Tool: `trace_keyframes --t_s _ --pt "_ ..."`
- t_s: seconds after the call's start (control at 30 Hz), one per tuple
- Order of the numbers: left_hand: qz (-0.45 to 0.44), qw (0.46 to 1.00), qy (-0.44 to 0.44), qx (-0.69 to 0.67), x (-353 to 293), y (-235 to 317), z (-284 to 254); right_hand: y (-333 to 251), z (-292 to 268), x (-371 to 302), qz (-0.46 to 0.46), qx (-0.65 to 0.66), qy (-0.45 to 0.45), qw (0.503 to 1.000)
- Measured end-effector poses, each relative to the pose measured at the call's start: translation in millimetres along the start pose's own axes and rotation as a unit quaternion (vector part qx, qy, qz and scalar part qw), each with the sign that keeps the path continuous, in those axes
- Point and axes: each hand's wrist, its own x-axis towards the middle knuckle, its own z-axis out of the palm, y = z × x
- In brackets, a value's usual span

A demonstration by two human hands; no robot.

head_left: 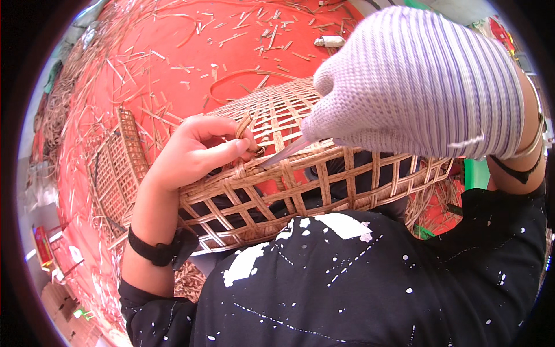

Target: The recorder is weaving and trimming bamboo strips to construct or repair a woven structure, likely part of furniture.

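Across my lap lies an open-weave wicker basket (326, 154), tan-brown, its lattice side facing me. My bare left hand (199, 147) is closed at the basket's edge, thumb and forefinger pinching the end of a brown wicker strip (244, 125). A purple-and-white striped knit glove covers my right hand (399, 87), which is closed around a tool whose handle is hidden in the palm. Only its thin, pointed metal blade (287, 151) shows, slanting down to the edge weave just right of my left fingertips.
Cut wicker scraps (272, 37) litter the red floor (167, 34) beyond the basket. Another woven lattice piece (113, 179) stands to the left, near heaped long strips (72, 110). A small whitish object (329, 41) lies on the far floor.
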Motion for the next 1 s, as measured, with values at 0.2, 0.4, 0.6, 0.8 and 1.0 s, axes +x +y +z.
trace_keyframes --t_s 0.2,0.4,0.6,0.8,1.0 --pt "-0.004 1.0 0.01 0.014 1.9 0.0 -0.2 17.1 2.7 10.0 -0.006 0.16 -0.012 0.987" --pt "-0.03 0.999 0.019 0.012 4.2 -0.3 0.4 8.2 25.8 -11.9 0.003 -0.004 0.057 0.998" --pt "-0.054 0.998 0.02 -0.003 3.2 2.4 -0.1 -18.3 51.6 -25.8 0.062 0.116 0.072 0.989" --pt "-0.06 0.998 0.029 -0.013 3.0 3.6 1.5 -33.2 102.8 -31.2 0.121 0.331 0.23 0.907" --pt "-0.057 0.998 0.037 -0.013 2.4 2.9 3.1 -28.7 90.8 -39.9 0.125 0.254 0.177 0.943"
